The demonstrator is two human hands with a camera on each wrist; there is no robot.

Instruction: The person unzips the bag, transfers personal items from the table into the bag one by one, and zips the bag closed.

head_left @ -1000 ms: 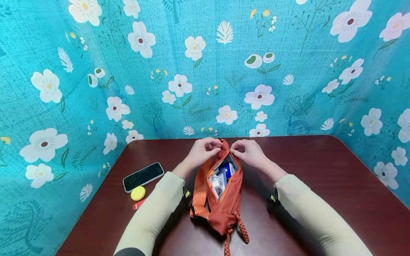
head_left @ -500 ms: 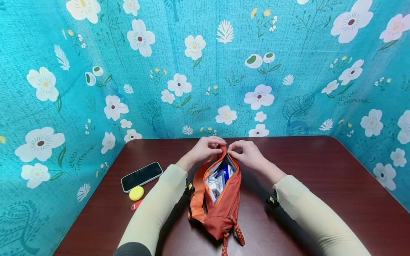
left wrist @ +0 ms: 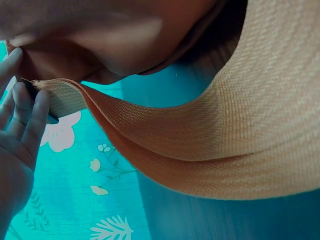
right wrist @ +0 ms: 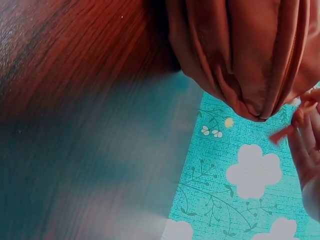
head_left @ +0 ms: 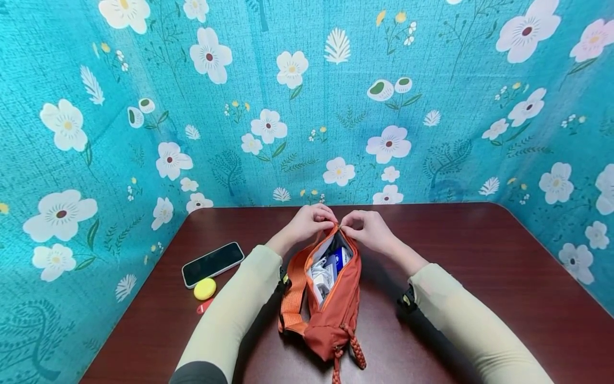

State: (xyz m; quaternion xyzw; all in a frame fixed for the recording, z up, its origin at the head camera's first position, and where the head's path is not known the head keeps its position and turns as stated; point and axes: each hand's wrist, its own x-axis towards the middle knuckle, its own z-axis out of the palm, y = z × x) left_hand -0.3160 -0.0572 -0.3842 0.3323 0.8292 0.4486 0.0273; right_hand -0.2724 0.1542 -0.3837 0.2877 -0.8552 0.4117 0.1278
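Note:
An orange-red waist bag (head_left: 344, 298) lies lengthwise on the table, its zipped mouth gaping. Inside show a coiled white cable (head_left: 318, 269), a white block beside it and a blue packet (head_left: 341, 258). My left hand (head_left: 307, 223) grips the bag's far end; in the left wrist view its fingers are by the webbing strap (left wrist: 200, 130) and a dark buckle. Directly opposite, my right hand (head_left: 368, 230) pinches the zip at the far end of the opening. An orange pull cord (right wrist: 282, 134) is between its fingers in the right wrist view.
On the left of the dark wooden table (head_left: 460, 266) lie a phone (head_left: 212, 265), a yellow round object (head_left: 204, 289) and a small red item (head_left: 204, 306), partly behind the left sleeve. Braided cords (head_left: 356, 346) hang from the bag's near end. A flowered cloth (head_left: 288, 133) stands behind the table.
The bag has shifted slightly left and nearer. My left hand has moved closer to my right at the bag's far end. The zip opening looks about the same.

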